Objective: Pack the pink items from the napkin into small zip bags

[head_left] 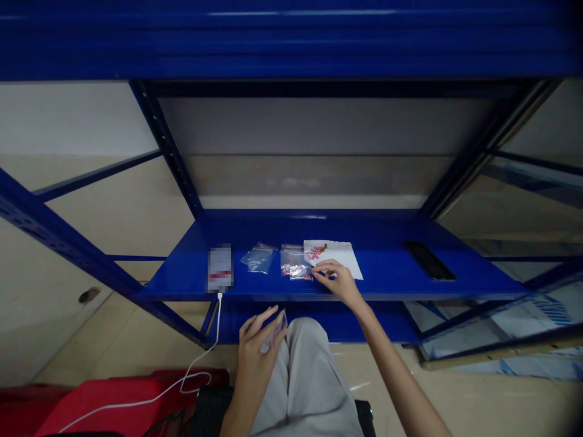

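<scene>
My left hand (259, 340), low in front of the shelf and above my lap, grips a small clear plastic bag (274, 332) between thumb and fingers. On the blue shelf, my right hand (336, 279) has thumb and forefinger pinched at the right edge of a small zip bag with red bits inside (300, 273). Similar filled bags lie overlapped just behind it. Beside them, a white sheet of paper (342, 255) carries a loose heap of small pink-red pieces (316, 250). To the left lie flat clear zip bags (260, 258).
A phone with a blurred screen (220, 269) lies at the shelf's left, its white cable (217, 325) hanging over the front edge. A dark phone (429, 261) rests at the right. Blue uprights and an upper shelf (291, 42) frame the space; red plastic (109, 403) stands lower left.
</scene>
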The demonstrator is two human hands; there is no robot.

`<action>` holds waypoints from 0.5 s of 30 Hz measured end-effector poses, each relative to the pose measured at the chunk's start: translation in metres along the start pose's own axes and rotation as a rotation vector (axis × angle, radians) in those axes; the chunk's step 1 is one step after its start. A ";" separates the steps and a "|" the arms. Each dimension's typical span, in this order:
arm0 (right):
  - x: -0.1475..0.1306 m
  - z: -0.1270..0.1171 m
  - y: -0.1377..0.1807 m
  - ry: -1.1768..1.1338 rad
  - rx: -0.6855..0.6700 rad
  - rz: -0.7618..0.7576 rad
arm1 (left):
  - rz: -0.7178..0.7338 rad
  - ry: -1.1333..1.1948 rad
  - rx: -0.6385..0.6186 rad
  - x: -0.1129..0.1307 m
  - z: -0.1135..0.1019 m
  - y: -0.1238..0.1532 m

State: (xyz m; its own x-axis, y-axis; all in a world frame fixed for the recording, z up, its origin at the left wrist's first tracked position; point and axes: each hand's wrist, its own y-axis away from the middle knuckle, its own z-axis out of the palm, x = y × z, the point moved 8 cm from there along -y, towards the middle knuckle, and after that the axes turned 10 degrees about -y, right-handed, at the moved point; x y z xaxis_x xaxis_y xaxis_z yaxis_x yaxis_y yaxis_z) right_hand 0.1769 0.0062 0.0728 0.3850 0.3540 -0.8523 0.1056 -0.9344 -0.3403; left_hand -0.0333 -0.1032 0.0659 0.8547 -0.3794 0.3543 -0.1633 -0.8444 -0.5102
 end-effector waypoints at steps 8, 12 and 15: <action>0.059 -0.013 -0.021 0.466 0.262 0.172 | -0.049 0.091 0.094 -0.018 -0.006 -0.006; 0.065 -0.015 -0.026 0.465 0.286 0.197 | -0.068 0.126 0.101 -0.026 -0.002 -0.007; 0.062 -0.020 -0.029 0.439 0.317 0.207 | -0.075 0.127 0.124 -0.030 -0.001 -0.010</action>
State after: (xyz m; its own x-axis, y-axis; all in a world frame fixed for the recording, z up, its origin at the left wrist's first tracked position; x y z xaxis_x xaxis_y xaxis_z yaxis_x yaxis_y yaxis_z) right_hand 0.2166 0.0546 0.0377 0.7197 0.0519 -0.6923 -0.2662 -0.9003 -0.3443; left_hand -0.0582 -0.0838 0.0606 0.7916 -0.3686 0.4873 -0.0330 -0.8221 -0.5683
